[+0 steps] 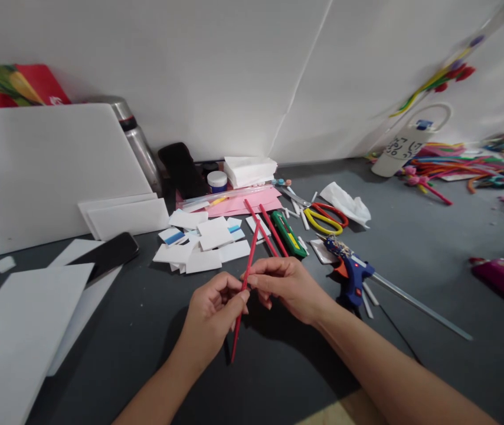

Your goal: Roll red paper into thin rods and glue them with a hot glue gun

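Note:
A thin red stick (252, 251) stands at a slant in front of me, its lower end toward me. My left hand (214, 313) is closed around it, thumb and fingers pinching near its middle. Just above that grip, the fingertips of my right hand (290, 286) are pinched together against the stick; what lies between them is partly hidden. Beyond my hands lie two more red sticks (275, 230), beside a green box cutter (288, 234). A pile of small white board pieces (214, 234) sits left of them.
A blue glue gun (353, 274) with a long glue stick lies right of my hands. Scissors (329, 219) and crumpled tissue (347, 203) are behind it. White boards (22, 330) and a phone (110, 254) lie left. A white bottle (400, 150) and a magenta glue gun (502, 277) stand farther right.

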